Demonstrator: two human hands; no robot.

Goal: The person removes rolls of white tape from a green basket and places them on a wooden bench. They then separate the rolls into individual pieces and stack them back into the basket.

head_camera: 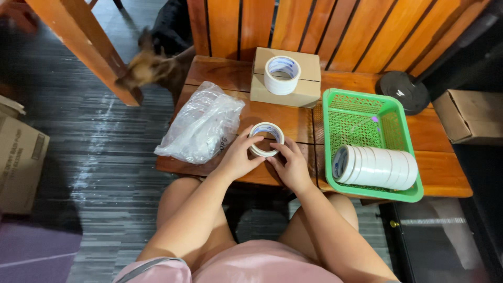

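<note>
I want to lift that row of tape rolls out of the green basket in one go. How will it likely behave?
The row of tape rolls lies on its side in the green basket, so it would probably roll if nudged. The rolls look like separate pieces side by side, so the row may split apart unless squeezed from both ends. Several rolls together are probably fairly heavy for their size.

A low wooden bench [236, 73] stands on a dark grey plank floor [105, 157]. Behind it rises an orange slatted wooden backrest [335, 26]. A slanted wooden beam [84, 47] crosses far left. Cardboard boxes [18, 157] sit at the left edge.
</note>
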